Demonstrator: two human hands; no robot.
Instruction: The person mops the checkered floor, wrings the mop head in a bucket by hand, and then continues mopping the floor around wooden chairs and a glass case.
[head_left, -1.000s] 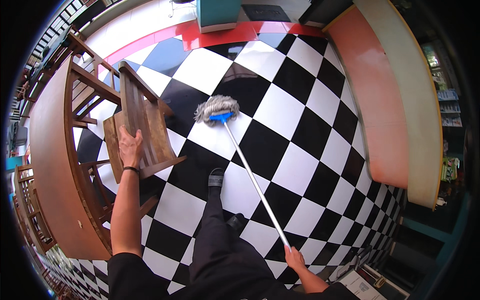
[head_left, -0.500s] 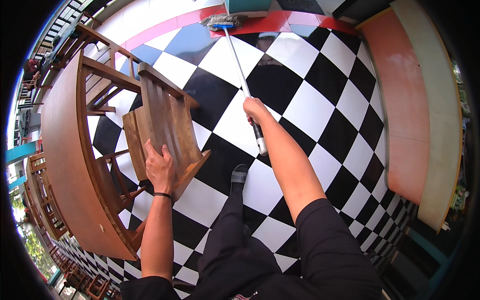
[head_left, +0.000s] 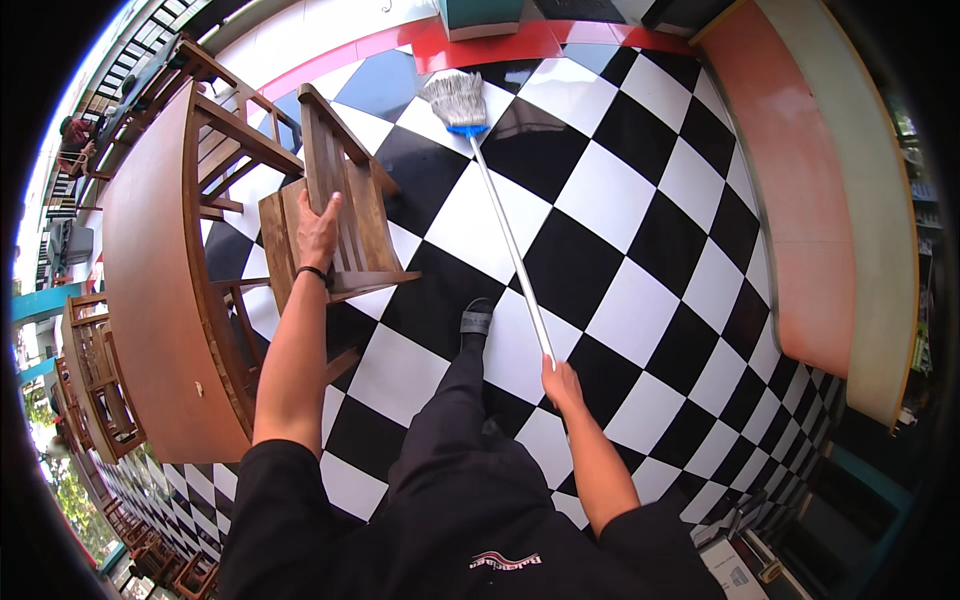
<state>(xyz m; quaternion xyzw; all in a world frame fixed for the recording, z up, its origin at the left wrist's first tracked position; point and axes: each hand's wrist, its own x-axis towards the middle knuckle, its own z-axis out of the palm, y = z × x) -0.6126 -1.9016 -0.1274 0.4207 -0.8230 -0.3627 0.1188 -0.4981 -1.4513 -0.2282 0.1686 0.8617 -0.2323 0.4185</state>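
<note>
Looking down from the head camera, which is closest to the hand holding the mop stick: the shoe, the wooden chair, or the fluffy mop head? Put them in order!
From the right hand:
1. Shoe, just up and to its left on the floor.
2. Wooden chair, farther left, held by the left hand.
3. Mop head, far end of the stick, by the red strip.

We're looking straight down from head height through one wide fisheye lens, so we see our own dark trousers [head_left: 470, 500] at the frame's lower middle and the checkered floor [head_left: 640, 190] bending away toward the rim.
</note>
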